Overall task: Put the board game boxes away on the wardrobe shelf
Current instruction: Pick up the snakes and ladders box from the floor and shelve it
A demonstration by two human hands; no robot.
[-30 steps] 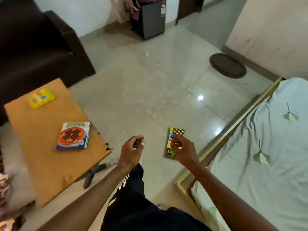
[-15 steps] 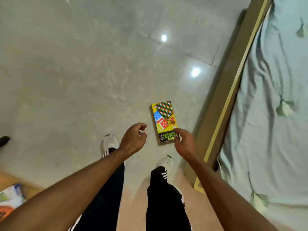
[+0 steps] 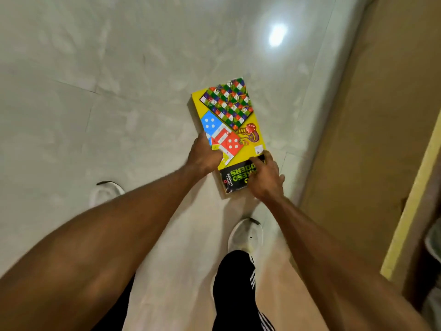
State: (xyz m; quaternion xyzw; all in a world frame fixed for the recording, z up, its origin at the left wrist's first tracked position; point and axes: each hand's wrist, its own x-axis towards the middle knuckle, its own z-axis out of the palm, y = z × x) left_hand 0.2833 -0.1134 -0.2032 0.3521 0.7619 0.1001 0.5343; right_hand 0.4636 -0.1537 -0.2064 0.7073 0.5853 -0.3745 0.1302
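Yellow box: board game box [image 3: 232,137], flat rectangle, snakes-and-ladders grid printed at its far end, blue and red dice squares mid-face, black band with green lettering at the near end; lettering reads upside down from the camera.
Box place: centre frame, slightly toward 1 o'clock, long axis running roughly 11 to 5 o'clock, over the pale floor [image 3: 95,103]; can't tell if it rests on the tiles or is just lifted.
Left hand: left hand [image 3: 206,155] at the box's left long edge, 9 o'clock side of it, thumb on the printed top near the red dice square, fingers curled round the edge; clamped on the box.
Right hand: right hand [image 3: 266,176] on the near right corner, 5 o'clock side of the box, fingertips laid over the black band, rest of the fingers wrapping the right edge; closed on the box, underside contact hidden.
Arms: both bare forearms come in from 6–7 o'clock and 5 o'clock, meeting at the box.
Feet: white shoe [image 3: 245,235] just below the box at 6 o'clock, second white shoe [image 3: 106,193] well to the left at 8 o'clock; black trouser leg [image 3: 236,290] with white stripes at bottom centre.
Floor: glossy marble-look tiles, bright light reflection [image 3: 276,35] at 1 o'clock.
Right side: tan wooden bed frame [image 3: 372,130] running along the 3 o'clock edge, yellowish trim strip [image 3: 412,201] on its outer side, near the box but not touching.
Blur: slight motion blur on hands.
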